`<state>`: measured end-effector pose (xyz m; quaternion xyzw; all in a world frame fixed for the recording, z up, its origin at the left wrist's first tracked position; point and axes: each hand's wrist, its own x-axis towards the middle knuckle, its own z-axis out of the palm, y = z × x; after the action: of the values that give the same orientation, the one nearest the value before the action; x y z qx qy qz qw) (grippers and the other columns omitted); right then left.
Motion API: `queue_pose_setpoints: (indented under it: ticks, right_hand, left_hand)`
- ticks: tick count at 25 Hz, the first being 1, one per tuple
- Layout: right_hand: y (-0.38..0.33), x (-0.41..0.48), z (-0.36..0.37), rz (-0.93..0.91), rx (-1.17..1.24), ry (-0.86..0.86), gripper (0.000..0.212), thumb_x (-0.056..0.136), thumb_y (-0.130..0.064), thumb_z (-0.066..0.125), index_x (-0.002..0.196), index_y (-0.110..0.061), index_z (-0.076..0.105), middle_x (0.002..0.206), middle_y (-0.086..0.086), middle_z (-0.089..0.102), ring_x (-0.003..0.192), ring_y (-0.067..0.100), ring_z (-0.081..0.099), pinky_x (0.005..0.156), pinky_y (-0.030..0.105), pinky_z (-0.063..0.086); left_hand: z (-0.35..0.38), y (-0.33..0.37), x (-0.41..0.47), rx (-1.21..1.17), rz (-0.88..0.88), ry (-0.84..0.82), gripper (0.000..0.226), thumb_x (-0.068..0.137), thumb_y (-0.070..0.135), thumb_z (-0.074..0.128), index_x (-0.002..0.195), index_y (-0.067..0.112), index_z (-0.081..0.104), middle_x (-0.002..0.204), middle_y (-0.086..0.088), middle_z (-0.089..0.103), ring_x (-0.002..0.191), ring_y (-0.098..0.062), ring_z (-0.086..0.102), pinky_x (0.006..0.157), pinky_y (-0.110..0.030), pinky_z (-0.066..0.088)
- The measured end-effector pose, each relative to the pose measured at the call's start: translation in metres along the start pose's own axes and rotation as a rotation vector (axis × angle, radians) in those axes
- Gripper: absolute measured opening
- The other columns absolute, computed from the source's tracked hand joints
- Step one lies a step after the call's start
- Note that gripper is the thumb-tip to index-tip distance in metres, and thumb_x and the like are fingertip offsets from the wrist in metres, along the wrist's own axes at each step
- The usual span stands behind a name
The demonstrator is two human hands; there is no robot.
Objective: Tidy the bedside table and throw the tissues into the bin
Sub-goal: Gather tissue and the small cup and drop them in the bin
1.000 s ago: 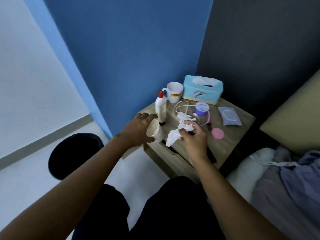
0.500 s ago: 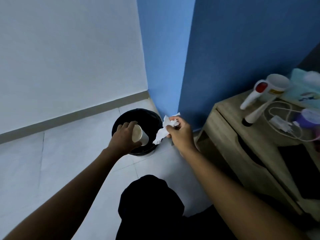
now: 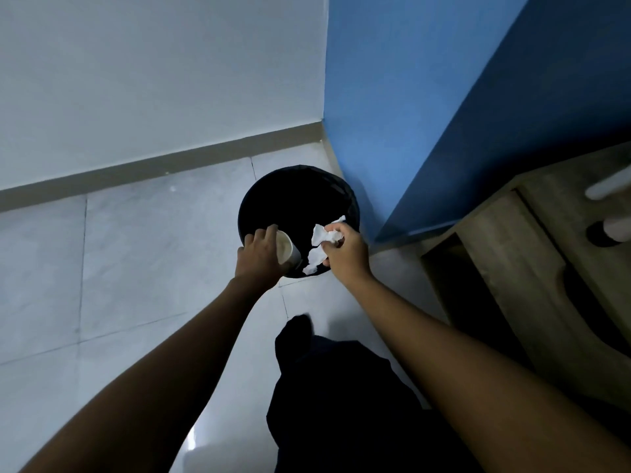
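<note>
With my right hand (image 3: 346, 256) pinching the tissue (image 3: 321, 242) at the bin (image 3: 293, 196)'s five o'clock rim and my left hand (image 3: 261, 257) gripping the paper cup (image 3: 288, 250) at seven, an early release could miss onto the floor (image 3: 136, 250).

1. cannot make out anything inside the bin (image 3: 273, 189); too dark; near rim hidden behind the left hand (image 3: 261, 257) and right hand (image 3: 346, 252)
2. half covered by the left hand: paper cup (image 3: 288, 254); base unseen
3. partly bunched out of sight in the right hand: tissue (image 3: 321, 240)
4. cut off by the right edge: bedside table (image 3: 512, 240); blurred beyond telling: white shapes (image 3: 607, 189) on it
5. cut off at the bottom edge: forearms (image 3: 170, 370)
</note>
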<state>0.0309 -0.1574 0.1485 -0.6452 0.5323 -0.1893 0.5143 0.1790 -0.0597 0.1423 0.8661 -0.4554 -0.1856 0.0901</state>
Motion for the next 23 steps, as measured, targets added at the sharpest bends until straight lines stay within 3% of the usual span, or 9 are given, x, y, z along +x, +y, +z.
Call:
queue_pose_setpoints:
  ticks: [3, 5, 7, 9, 16, 23]
  right_hand:
    - [0.011, 0.006, 0.014, 0.039, -0.020, -0.096, 0.031, 0.091, 0.000, 0.056, 0.119, -0.011, 0.062, 0.093, 0.007, 0.060, 0.066, 0.025, 0.066, 0.050, 0.020, 0.054]
    - [0.017, 0.009, 0.019, 0.083, -0.018, -0.182, 0.046, 0.089, 0.002, 0.057, 0.133, -0.014, 0.055, 0.099, 0.005, 0.058, 0.075, 0.020, 0.064, 0.064, 0.030, 0.061]
    - [0.023, 0.009, 0.021, 0.111, -0.052, -0.243, 0.058, 0.088, 0.001, 0.060, 0.141, -0.020, 0.048, 0.120, 0.010, 0.058, 0.099, 0.028, 0.064, 0.082, 0.047, 0.060]
    - [0.026, 0.007, 0.017, 0.110, -0.066, -0.259, 0.061, 0.090, -0.001, 0.058, 0.145, -0.023, 0.044, 0.132, 0.014, 0.055, 0.112, 0.032, 0.060, 0.090, 0.049, 0.056]
    - [0.011, -0.014, -0.030, 0.119, -0.018, -0.226, 0.059, 0.093, -0.001, 0.055, 0.146, -0.024, 0.043, 0.126, 0.011, 0.057, 0.105, 0.027, 0.062, 0.085, 0.049, 0.059]
    - [-0.026, -0.054, -0.164, -0.013, -0.128, 0.034, 0.041, 0.090, -0.004, 0.062, 0.130, -0.007, 0.058, 0.118, 0.012, 0.065, 0.095, 0.016, 0.061, 0.082, 0.022, 0.044]
  left_hand:
    - [0.013, -0.007, 0.000, -0.001, -0.028, -0.008, 0.081, 0.079, 0.048, 0.071, 0.142, 0.014, 0.033, 0.135, -0.014, 0.048, 0.120, -0.037, 0.045, 0.091, -0.050, 0.043]
    - [0.017, -0.008, -0.001, 0.008, -0.026, -0.006, 0.082, 0.079, 0.053, 0.068, 0.143, 0.014, 0.032, 0.134, -0.014, 0.048, 0.119, -0.037, 0.046, 0.091, -0.050, 0.043]
    - [0.019, -0.009, -0.002, 0.016, -0.033, -0.023, 0.084, 0.079, 0.055, 0.068, 0.143, 0.015, 0.031, 0.135, -0.014, 0.048, 0.119, -0.037, 0.046, 0.090, -0.051, 0.043]
    - [0.018, -0.009, -0.003, 0.021, -0.039, -0.057, 0.084, 0.079, 0.047, 0.072, 0.144, 0.014, 0.031, 0.138, -0.014, 0.047, 0.122, -0.038, 0.044, 0.093, -0.052, 0.043]
    - [-0.010, 0.027, -0.016, -0.082, 0.031, -0.054, 0.069, 0.084, 0.039, 0.068, 0.141, 0.017, 0.038, 0.139, -0.012, 0.048, 0.122, -0.035, 0.045, 0.096, -0.050, 0.045]
    - [-0.057, 0.134, -0.030, -0.277, 0.361, 0.078, 0.047, 0.095, 0.037, 0.054, 0.135, 0.013, 0.049, 0.132, -0.014, 0.057, 0.122, -0.033, 0.051, 0.104, -0.043, 0.042]
